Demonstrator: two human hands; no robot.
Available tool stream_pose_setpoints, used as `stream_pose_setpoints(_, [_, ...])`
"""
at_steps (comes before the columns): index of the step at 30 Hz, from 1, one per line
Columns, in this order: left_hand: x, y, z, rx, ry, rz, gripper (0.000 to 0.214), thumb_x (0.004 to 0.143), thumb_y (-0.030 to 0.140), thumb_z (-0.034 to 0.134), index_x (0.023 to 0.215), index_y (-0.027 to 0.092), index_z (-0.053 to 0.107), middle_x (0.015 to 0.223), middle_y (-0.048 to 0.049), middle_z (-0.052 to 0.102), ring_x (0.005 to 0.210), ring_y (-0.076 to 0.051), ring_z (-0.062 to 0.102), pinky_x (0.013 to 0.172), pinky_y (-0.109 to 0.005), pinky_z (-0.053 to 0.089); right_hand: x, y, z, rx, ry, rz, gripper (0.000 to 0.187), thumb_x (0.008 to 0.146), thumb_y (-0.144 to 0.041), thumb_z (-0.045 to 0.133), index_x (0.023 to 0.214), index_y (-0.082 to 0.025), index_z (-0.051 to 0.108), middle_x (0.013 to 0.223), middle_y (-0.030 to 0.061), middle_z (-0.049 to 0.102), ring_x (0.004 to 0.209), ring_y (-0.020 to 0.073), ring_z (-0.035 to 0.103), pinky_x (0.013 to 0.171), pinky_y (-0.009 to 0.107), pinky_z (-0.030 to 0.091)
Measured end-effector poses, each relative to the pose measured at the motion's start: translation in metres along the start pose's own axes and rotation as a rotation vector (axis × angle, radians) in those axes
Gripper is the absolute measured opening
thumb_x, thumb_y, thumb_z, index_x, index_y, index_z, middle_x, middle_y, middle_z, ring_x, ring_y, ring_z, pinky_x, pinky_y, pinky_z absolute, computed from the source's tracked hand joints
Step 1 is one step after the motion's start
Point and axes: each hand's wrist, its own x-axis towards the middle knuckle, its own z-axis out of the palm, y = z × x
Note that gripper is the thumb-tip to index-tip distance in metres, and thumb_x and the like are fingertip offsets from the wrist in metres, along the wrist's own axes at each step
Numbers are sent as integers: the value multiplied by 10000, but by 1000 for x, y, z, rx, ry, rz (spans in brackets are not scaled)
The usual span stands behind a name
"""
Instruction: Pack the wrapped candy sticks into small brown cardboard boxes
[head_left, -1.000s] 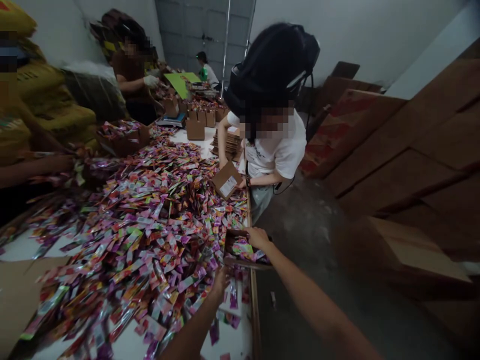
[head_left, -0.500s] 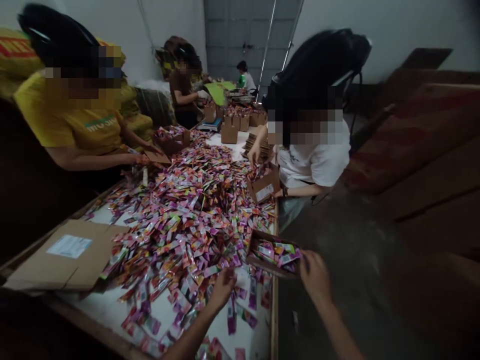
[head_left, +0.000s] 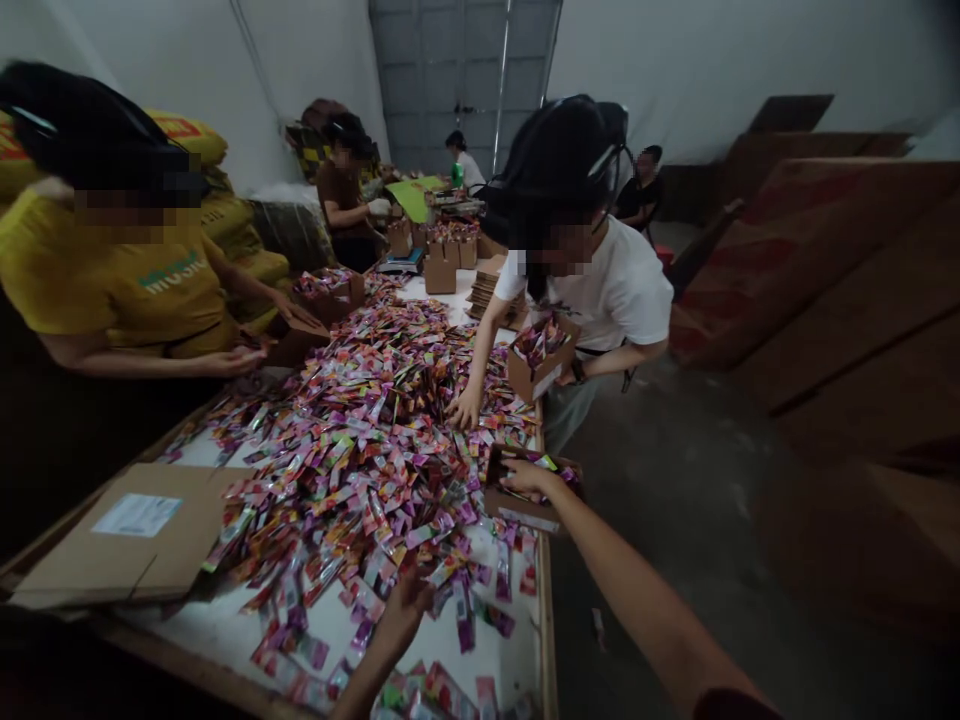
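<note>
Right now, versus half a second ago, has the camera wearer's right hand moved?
Yes: the right hand moved leftward, from beyond the table's edge to over the box.

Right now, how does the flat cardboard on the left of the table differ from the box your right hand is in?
The flat cardboard lies folded down, while the box stands open. The flat cardboard shows a pale label on top; the box shows packets inside. The right hand reaches into the box, but no hand touches the flat cardboard. Both are brown and lie on the table.
</note>
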Motion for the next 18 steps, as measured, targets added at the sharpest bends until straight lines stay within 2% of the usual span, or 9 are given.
stream_pose_setpoints(3, [-22, -9, -23, -7, 42, -90, 719, 582, 694, 638, 1028, 132, 594, 790, -85, 657, 743, -241, 619, 661, -333, 451, -25, 2, -8, 1, 66, -23, 284, 932, -203, 474, 1161, -127, 626, 1032, 67, 678, 914, 125, 618, 860, 272, 439])
stream_pose_setpoints(5, [-38, -9, -40, -3, 78, -142, 726, 572, 677, 644, 1045, 128, 590, 863, -103, 670, 776, -242, 627, 663, -321, 445, -50, 0, 16, -7, 134, -2, 323, 971, -251, 369, 1114, -145, 638, 1096, 79, 664, 1023, 146, 590, 919, 271, 399])
stream_pose_setpoints(8, [-58, -4, -62, -21, 151, -211, 734, 537, 672, 650, 1033, 135, 582, 944, -128, 675, 798, -254, 634, 662, -327, 460, -89, -8, 98, -30, 81, 115, 282, 929, -320, 489, 1065, -134, 652, 1029, 104, 684, 958, 196, 626, 852, 283, 451])
stream_pose_setpoints(10, [-69, 2, -72, -35, 175, -253, 732, 512, 673, 656, 1008, 141, 581, 954, -137, 676, 802, -266, 640, 664, -337, 472, -107, -13, 166, -95, 16, 283, 549, 801, -419, 675, 1188, -37, 600, 1145, 236, 630, 1014, 326, 619, 850, 394, 483])
stream_pose_setpoints(11, [-74, 5, -75, -30, 183, -266, 727, 508, 673, 656, 1002, 145, 582, 955, -137, 677, 808, -272, 643, 675, -343, 476, -111, -15, 197, -129, 23, 279, 704, 760, -413, 723, 1313, -32, 512, 1290, 261, 545, 1140, 359, 558, 941, 430, 449])
stream_pose_setpoints(13, [-83, 10, -79, -1, 195, -269, 725, 518, 671, 645, 1012, 144, 581, 970, -144, 677, 834, -284, 644, 708, -359, 481, -108, -17, 245, -234, 11, 66, 996, 645, -348, 828, 1476, -144, 320, 1506, 194, 335, 1376, 367, 320, 1123, 485, 275])
stream_pose_setpoints(15, [-89, 13, -83, 28, 200, -250, 748, 531, 673, 631, 1040, 128, 570, 984, -160, 672, 862, -299, 642, 740, -377, 485, -97, -17, 269, -298, -69, -137, 1176, 534, -223, 882, 1511, -249, 228, 1572, 113, 223, 1439, 344, 181, 1179, 487, 136])
stream_pose_setpoints(16, [-93, 13, -85, 40, 203, -237, 761, 536, 679, 625, 1047, 117, 564, 972, -166, 669, 863, -303, 641, 753, -385, 486, -90, -16, 274, -306, -104, -162, 1144, 541, -170, 864, 1504, -247, 251, 1564, 116, 245, 1428, 344, 216, 1176, 478, 142])
stream_pose_setpoints(18, [-99, 9, -92, 50, 219, -208, 771, 568, 694, 607, 1063, 106, 555, 965, -169, 665, 866, -302, 641, 777, -392, 485, -82, -15, 274, -295, -113, -86, 795, 703, -114, 714, 1435, -160, 406, 1462, 169, 419, 1319, 326, 411, 1129, 433, 244])
